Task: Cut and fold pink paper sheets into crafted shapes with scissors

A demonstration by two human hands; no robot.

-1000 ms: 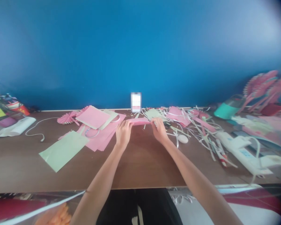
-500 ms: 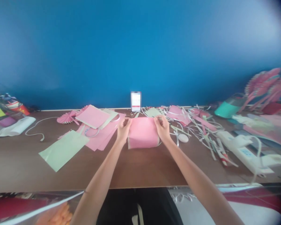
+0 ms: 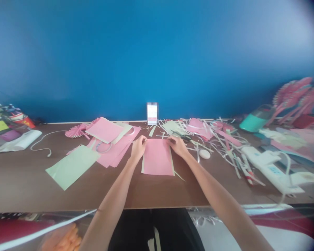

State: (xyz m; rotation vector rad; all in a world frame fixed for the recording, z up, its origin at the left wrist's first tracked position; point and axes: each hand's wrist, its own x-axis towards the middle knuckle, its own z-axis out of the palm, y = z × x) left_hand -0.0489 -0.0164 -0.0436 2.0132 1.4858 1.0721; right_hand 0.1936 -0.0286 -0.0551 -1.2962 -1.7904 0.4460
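A pink sheet of paper point(image 3: 158, 157) with pale green strips along its side edges lies on the desk in front of me. My left hand point(image 3: 139, 146) pinches its far left corner, fingers closed. At the far right corner my right hand point(image 3: 177, 144) grips the paper between thumb and fingers. A thin pale green strip point(image 3: 179, 176) sticks out past the near right corner. Scissors point(image 3: 185, 137) lie just beyond my right hand, partly hidden among paper scraps.
On the left are pink sheets point(image 3: 106, 129), a pale green sheet point(image 3: 72, 167) and a pink pleated paper fan point(image 3: 76, 131). A phone point(image 3: 152, 114) stands against the blue wall. Paper strips, a white oval object point(image 3: 204, 154) and a power strip point(image 3: 274, 170) crowd the right.
The pink sheet has come down from a raised, tilted position to lie flatter and nearer me. Both hands have lowered slightly, still at its far corners. A green strip now shows at its near right corner.
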